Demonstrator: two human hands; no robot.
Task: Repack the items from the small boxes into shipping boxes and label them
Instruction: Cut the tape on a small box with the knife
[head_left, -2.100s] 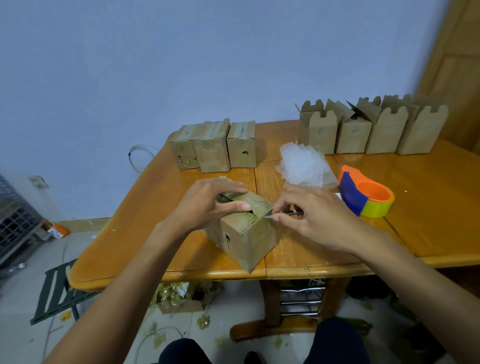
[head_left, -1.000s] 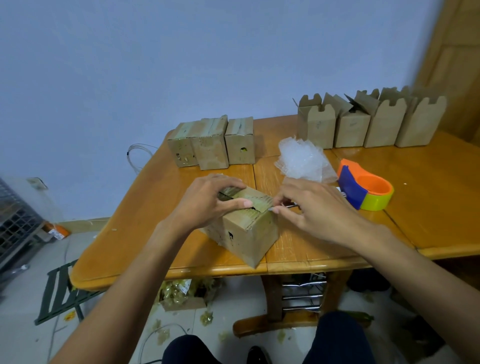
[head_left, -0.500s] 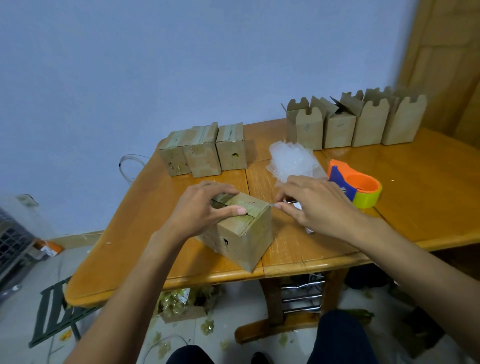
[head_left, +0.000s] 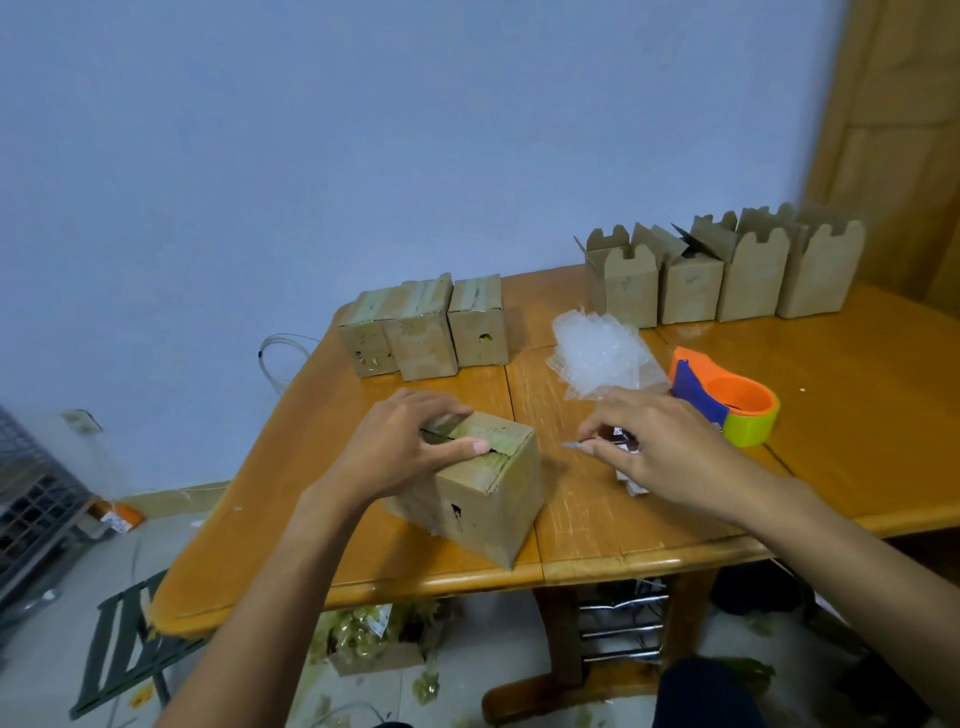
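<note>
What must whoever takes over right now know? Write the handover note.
The left grip holds the small box near the front edge of the table. The right grip pinches a thin blade, clear of the box.
Done: the box's top seam looks slit.
Left: open it, move its contents into one of four open shipping boxes at back right, tape, label. Three taped small boxes wait at back left; bubble wrap and tape dispenser lie beside the right grip.
</note>
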